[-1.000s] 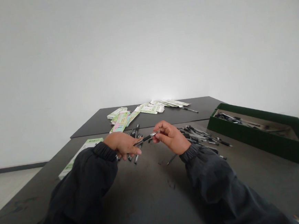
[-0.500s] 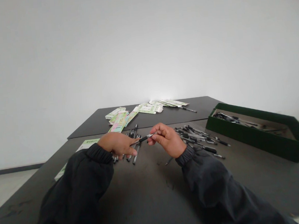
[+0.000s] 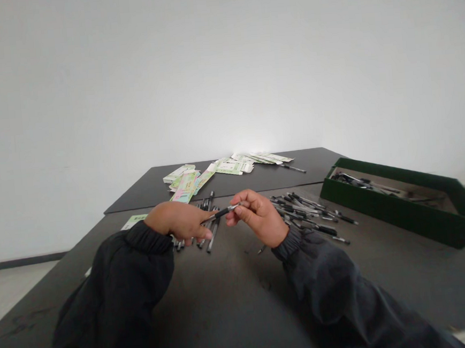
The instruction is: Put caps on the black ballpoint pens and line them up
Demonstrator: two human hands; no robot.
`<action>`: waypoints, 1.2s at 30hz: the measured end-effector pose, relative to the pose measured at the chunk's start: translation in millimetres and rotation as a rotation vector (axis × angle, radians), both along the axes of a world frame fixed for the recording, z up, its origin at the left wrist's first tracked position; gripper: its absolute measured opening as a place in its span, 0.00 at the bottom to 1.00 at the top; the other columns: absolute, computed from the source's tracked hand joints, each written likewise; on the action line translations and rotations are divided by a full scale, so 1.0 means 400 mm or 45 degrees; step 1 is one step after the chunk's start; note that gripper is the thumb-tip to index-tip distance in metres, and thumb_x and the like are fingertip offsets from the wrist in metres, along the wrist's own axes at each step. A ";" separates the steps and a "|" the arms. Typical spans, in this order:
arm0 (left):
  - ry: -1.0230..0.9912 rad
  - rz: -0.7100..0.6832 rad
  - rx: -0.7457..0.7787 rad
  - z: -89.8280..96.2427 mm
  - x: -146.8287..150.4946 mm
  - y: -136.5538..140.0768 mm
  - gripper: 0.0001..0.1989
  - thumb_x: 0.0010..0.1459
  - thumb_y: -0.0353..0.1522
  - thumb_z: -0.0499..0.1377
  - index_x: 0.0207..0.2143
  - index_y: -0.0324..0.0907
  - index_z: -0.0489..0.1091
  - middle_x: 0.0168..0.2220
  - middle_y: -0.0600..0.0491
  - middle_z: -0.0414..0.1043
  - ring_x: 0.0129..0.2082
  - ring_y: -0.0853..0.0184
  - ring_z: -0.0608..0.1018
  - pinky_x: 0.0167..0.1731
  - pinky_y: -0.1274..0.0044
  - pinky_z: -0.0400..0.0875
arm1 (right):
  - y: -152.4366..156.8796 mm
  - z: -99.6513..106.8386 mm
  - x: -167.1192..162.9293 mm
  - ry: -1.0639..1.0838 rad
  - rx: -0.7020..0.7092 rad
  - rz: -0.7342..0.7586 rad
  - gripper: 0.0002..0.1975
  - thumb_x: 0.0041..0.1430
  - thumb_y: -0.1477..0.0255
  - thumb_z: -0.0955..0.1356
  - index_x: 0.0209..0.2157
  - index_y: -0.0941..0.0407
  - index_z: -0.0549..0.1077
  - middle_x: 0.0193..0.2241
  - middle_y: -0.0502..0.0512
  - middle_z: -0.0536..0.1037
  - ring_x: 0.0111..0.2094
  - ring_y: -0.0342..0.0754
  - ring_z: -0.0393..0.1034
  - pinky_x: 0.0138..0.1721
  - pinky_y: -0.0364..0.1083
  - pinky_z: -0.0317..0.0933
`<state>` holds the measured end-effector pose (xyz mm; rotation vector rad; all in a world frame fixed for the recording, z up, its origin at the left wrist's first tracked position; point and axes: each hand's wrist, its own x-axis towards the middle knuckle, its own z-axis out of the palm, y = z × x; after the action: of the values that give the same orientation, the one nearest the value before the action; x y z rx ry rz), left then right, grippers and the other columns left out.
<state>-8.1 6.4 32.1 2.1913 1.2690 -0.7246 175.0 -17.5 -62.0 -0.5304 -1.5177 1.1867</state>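
A pen with a black grip (image 3: 221, 213) is held above the table between my two hands. My left hand (image 3: 178, 221) closes around its barrel. At its tip end, the thumb and fingers of my right hand (image 3: 260, 220) are pinched together; any small part between them is too small to make out. Beneath and behind my left hand lies a group of pens (image 3: 213, 240), partly hidden by it. Just beyond my right hand a loose pile of black and clear pens (image 3: 305, 209) spreads over the table.
At the right a long green open box (image 3: 392, 217) holds several pens. Flattened green and white cartons (image 3: 232, 166) lie at the back, with a single pen (image 3: 294, 168) beside them. Another carton (image 3: 134, 221) is partly behind my left arm on the dark table (image 3: 227, 314).
Both hands have shifted slightly left with the pen still between them. My right fingers have changed their pinch at the tip a little. The view has moved slightly.
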 end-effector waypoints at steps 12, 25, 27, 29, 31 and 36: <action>-0.094 0.000 -0.004 0.025 0.015 -0.006 0.21 0.59 0.38 0.49 0.52 0.38 0.59 0.40 0.45 0.76 0.33 0.63 0.78 0.30 0.76 0.70 | 0.147 -0.066 0.079 -1.426 0.290 -0.741 0.12 0.58 0.73 0.60 0.36 0.57 0.75 0.36 0.60 0.77 0.40 0.50 0.69 0.42 0.48 0.59; -0.150 0.025 -0.048 0.037 0.014 -0.008 0.21 0.60 0.38 0.50 0.53 0.39 0.59 0.42 0.46 0.76 0.34 0.63 0.79 0.32 0.77 0.71 | 0.172 -0.139 0.004 -1.548 0.377 -0.546 0.12 0.59 0.77 0.59 0.39 0.58 0.72 0.39 0.63 0.74 0.36 0.48 0.68 0.40 0.47 0.61; -0.163 0.012 -0.098 0.030 0.009 -0.004 0.20 0.60 0.37 0.49 0.53 0.39 0.59 0.44 0.44 0.75 0.34 0.64 0.79 0.31 0.77 0.71 | 0.172 -0.131 0.003 -1.526 0.371 -0.576 0.12 0.59 0.77 0.59 0.40 0.59 0.71 0.41 0.64 0.73 0.39 0.48 0.67 0.42 0.47 0.60; -0.180 0.026 -0.137 0.026 0.006 -0.001 0.21 0.60 0.37 0.49 0.54 0.39 0.58 0.46 0.43 0.74 0.35 0.64 0.79 0.32 0.78 0.71 | 0.171 -0.113 0.006 -1.499 0.372 -0.605 0.11 0.59 0.77 0.59 0.39 0.60 0.71 0.41 0.63 0.73 0.42 0.48 0.66 0.44 0.46 0.59; -0.193 0.053 -0.160 0.026 0.004 -0.001 0.23 0.60 0.37 0.50 0.55 0.39 0.55 0.47 0.43 0.73 0.37 0.63 0.79 0.32 0.78 0.71 | 0.165 -0.085 0.018 -1.423 0.367 -0.658 0.10 0.60 0.75 0.59 0.36 0.59 0.71 0.39 0.62 0.73 0.42 0.47 0.66 0.44 0.46 0.58; -0.181 0.080 -0.150 0.021 0.002 0.005 0.29 0.58 0.39 0.52 0.59 0.39 0.50 0.46 0.42 0.73 0.37 0.61 0.79 0.30 0.77 0.71 | 0.119 0.000 0.074 -0.666 0.131 -0.648 0.07 0.57 0.69 0.64 0.30 0.57 0.69 0.21 0.49 0.70 0.24 0.41 0.64 0.29 0.42 0.59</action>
<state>-7.5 8.3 40.5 2.0594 1.1876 -0.5924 204.6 30.2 -62.0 -1.1422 -1.7192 0.5919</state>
